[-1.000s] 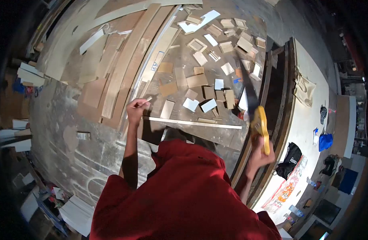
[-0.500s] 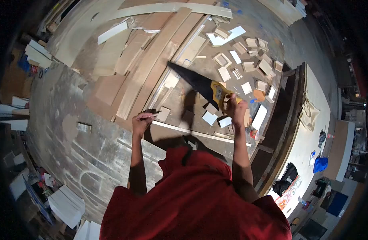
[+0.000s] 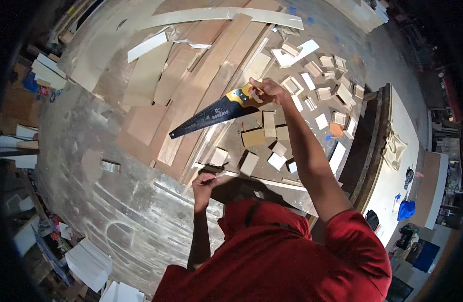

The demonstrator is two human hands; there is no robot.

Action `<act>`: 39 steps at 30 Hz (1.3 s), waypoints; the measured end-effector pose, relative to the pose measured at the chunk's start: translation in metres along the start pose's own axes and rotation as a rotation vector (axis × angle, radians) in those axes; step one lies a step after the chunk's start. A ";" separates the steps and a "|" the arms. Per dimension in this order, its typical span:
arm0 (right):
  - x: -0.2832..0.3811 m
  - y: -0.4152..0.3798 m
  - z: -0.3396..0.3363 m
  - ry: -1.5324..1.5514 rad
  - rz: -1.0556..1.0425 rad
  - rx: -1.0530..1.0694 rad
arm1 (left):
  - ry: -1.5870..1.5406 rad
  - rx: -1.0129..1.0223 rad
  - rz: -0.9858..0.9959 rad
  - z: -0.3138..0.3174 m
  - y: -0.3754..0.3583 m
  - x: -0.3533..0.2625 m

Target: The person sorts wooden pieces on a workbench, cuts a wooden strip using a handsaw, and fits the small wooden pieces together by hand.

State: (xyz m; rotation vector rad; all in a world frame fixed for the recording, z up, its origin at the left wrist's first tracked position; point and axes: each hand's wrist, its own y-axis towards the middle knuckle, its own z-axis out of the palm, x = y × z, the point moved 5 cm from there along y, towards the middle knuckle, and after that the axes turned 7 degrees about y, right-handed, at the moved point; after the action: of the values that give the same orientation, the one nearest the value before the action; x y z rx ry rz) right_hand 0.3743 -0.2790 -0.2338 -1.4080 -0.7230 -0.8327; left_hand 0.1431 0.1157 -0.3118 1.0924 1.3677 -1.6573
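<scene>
My right hand (image 3: 266, 91) is wrapped around the yellow handle of a handsaw (image 3: 211, 117). Its dark blade points down to the left, above long wooden boards (image 3: 203, 75), with the toothed edge facing down. Near the front edge of the work surface, my left hand (image 3: 205, 184) is closed in a pinch. A small pale, thin thing shows at its fingertips; I cannot tell what it is. Small wood blocks (image 3: 249, 162) lie just right of that hand, beside a long strip along the front edge.
Many small wooden box frames (image 3: 292, 85) and white offcuts are scattered at the right. A long pale strip (image 3: 221, 16) crosses the far boards. Farther right stands a white-topped table (image 3: 397, 166) with a cloth bag (image 3: 394, 151) and a blue bag (image 3: 406, 210).
My right hand has moved up and left, and the saw has swung so that its tip points down-left instead of up-left. My left hand sits lower and farther right in view, still pinched.
</scene>
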 end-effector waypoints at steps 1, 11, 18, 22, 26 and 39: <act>0.005 0.010 -0.002 -0.100 0.003 0.000 | -0.013 0.000 -0.006 0.000 -0.001 0.000; -0.021 0.119 -0.009 -0.493 -0.477 -0.057 | 0.005 -0.134 0.008 0.005 0.012 -0.001; -0.038 0.099 0.015 -0.331 -0.238 -0.016 | 0.027 -0.150 -0.009 0.020 0.039 -0.017; -0.033 0.079 0.028 -0.252 -0.481 -0.022 | 0.020 -0.152 -0.035 0.025 0.051 -0.017; -0.061 -0.018 0.080 -0.375 -0.816 0.087 | 0.006 -0.134 -0.033 0.037 0.059 -0.025; -0.144 -0.173 0.109 -0.450 -0.678 -0.068 | 0.081 0.038 -0.034 0.100 0.050 -0.026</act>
State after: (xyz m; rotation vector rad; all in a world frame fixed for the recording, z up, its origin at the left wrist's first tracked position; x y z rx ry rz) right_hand 0.1573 -0.1581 -0.2565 -1.4388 -1.5856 -1.0691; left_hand 0.1825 0.0087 -0.2988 1.1751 1.4182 -1.6867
